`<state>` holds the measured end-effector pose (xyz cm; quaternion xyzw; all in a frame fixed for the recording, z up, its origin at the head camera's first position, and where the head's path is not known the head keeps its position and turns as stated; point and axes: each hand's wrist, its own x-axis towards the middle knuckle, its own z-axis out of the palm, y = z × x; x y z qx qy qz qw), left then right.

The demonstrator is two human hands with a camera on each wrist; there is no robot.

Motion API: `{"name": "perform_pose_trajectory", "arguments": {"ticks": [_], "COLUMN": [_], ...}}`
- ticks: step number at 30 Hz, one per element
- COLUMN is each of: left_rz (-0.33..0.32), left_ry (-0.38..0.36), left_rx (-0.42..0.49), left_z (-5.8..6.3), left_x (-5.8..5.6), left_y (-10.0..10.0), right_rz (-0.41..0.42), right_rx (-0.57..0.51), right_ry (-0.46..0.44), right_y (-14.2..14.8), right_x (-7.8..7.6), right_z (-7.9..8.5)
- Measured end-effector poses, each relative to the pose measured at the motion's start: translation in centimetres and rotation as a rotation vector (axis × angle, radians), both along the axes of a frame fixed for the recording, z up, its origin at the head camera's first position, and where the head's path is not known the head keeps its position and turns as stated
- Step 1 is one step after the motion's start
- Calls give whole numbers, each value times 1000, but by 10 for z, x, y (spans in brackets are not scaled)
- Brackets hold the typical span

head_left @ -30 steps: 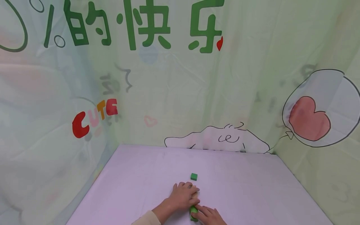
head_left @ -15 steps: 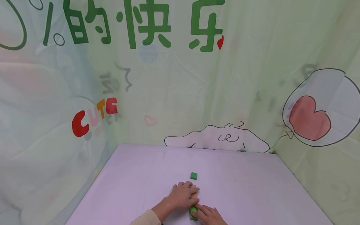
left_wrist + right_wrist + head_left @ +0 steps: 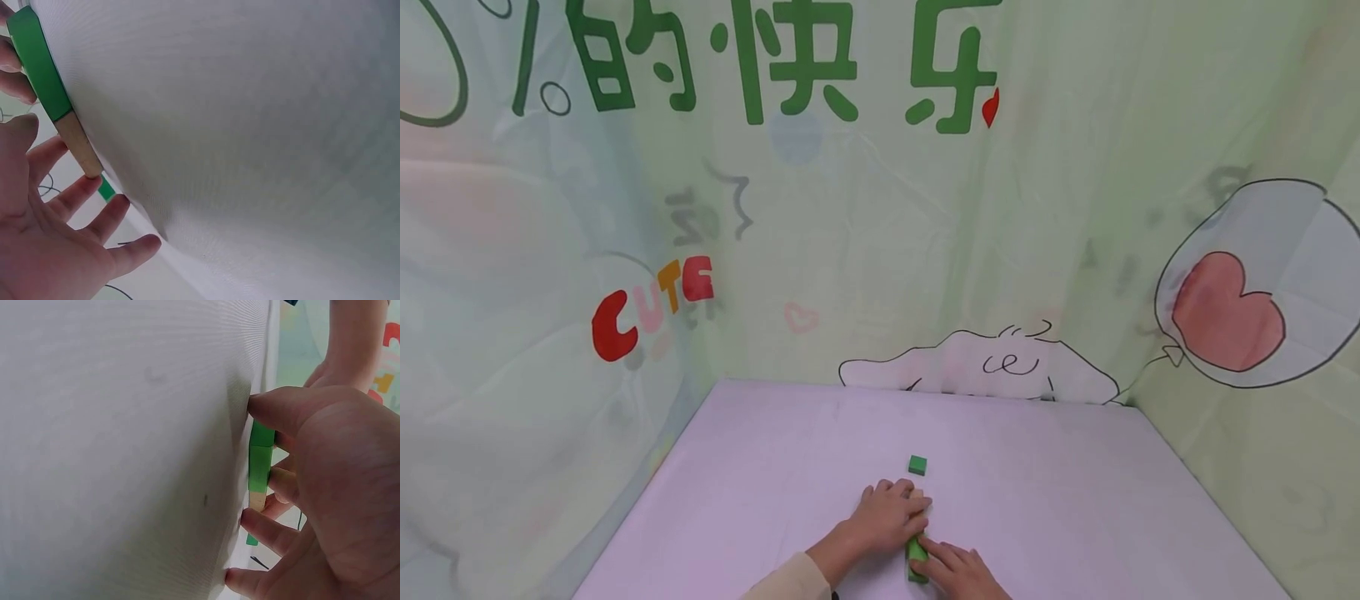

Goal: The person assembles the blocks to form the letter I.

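In the head view a green block (image 3: 916,550) and a pale wooden block (image 3: 78,144) lie end to end in a line running away from me. My left hand (image 3: 887,515) reaches over the wooden block from the left; its spread fingers touch the wood in the left wrist view. From the other side, my right hand (image 3: 964,573) lays its thumb and forefinger against the green block, fingers fairly straight. A small green block (image 3: 917,465) lies just beyond the wooden one, apart from both hands. The left fingers partly hide the wooden block from above.
The blocks lie on a pale lilac tabletop (image 3: 790,450). Behind it hangs a printed curtain (image 3: 880,250) with green characters and a balloon drawing; it also runs along both sides.
The head view has tilted slightly, so everything sits a little higher in it. My left thumb has moved slightly away from me, baring more of the green block. My right hand keeps its place.
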<state>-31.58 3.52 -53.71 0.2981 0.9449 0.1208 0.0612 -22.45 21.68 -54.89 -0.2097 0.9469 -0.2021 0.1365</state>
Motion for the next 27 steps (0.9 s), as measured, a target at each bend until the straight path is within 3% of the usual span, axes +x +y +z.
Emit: {"name": "perform_pose_trajectory", "arguments": {"ticks": [12, 27], "left_rz": [18, 28], "left_ry": [87, 113], "left_rx": [-34, -43], "left_z": [7, 2], "left_x": [-2, 1], "left_y": [2, 5], "right_rz": [-36, -36], "right_rx": [21, 24], "right_ry": [-5, -11], "right_y": [-4, -4], "right_x": [-1, 2], "right_z": [7, 4]}}
